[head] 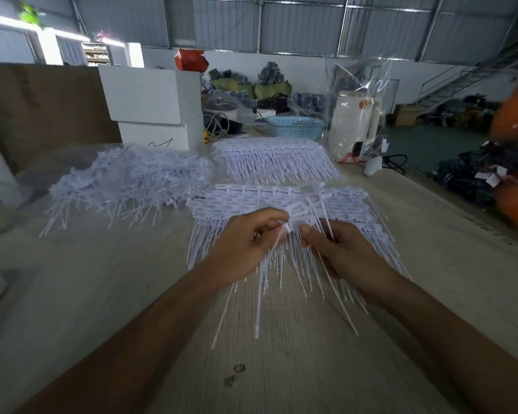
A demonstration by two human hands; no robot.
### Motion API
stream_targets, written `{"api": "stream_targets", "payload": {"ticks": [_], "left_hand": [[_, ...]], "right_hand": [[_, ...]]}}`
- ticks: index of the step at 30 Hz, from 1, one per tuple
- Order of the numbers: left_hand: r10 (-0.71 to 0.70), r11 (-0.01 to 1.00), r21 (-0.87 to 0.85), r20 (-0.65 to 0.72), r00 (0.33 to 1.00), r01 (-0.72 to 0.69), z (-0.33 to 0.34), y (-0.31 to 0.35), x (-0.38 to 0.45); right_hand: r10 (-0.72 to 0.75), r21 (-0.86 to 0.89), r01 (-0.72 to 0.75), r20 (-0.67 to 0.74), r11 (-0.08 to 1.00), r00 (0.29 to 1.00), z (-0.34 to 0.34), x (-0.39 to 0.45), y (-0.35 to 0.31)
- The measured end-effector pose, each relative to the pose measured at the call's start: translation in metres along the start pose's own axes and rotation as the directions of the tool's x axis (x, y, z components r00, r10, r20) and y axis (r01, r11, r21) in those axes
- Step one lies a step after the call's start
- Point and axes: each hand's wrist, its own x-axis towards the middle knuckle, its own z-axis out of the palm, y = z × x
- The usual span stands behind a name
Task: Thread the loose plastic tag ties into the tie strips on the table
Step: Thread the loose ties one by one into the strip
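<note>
A stack of white tie strips (251, 201) lies on the wooden table (102, 294) in front of me, tails fanned toward me. My left hand (246, 243) pinches a thin white tag tie (278, 239) near its head. My right hand (335, 249) grips a small bundle of tag ties (308, 210), heads up, just above the stack. The two hands meet over the stack's middle. A heap of loose tag ties (126, 183) lies on clear plastic at the left. A second stack of tie strips (275, 159) sits farther back.
White boxes (153, 106) stand at the back left beside a brown board (42, 109). A blue basket (295, 127), a white jug (353, 121) in clear wrap and a white handheld tool (372, 167) sit at the back right. The table's right edge drops to the floor.
</note>
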Motion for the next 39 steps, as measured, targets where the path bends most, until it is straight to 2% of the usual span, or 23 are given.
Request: {"api": "stream_targets", "payload": {"ticks": [5,13,20,25,31,36,39], "left_hand": [[0.023,1.0,-0.006,0.002,1.0,-0.023,0.002,0.0,0.0],[-0.014,1.0,-0.01,-0.034,0.999,0.014,0.002,0.0,0.0],[-0.048,0.999,-0.011,-0.055,0.997,0.047,0.003,-0.001,0.0],[-0.052,0.992,0.117,-0.007,0.999,0.053,0.001,-0.005,0.0],[0.054,0.96,0.275,0.016,0.998,-0.057,-0.009,-0.006,0.0],[0.002,0.984,0.179,-0.032,0.999,0.004,-0.003,-0.001,-0.001],[0.051,0.992,0.114,-0.023,0.998,-0.048,0.005,0.004,-0.002]], "right_hand": [[0.105,0.123,-0.108,0.035,0.987,0.994,-0.001,-0.001,-0.003],[0.218,0.14,-0.237,0.139,0.961,0.966,-0.002,-0.001,-0.001],[0.233,0.159,-0.263,0.185,0.952,0.955,0.001,0.0,0.003],[0.246,0.153,-0.275,0.185,0.949,0.951,0.006,-0.002,0.006],[0.291,0.094,-0.315,0.202,0.945,0.935,-0.001,-0.001,0.004],[0.286,0.231,-0.311,0.137,0.922,0.948,0.001,0.0,0.003],[0.291,0.289,-0.333,0.178,0.898,0.94,0.002,-0.002,0.0]]}}
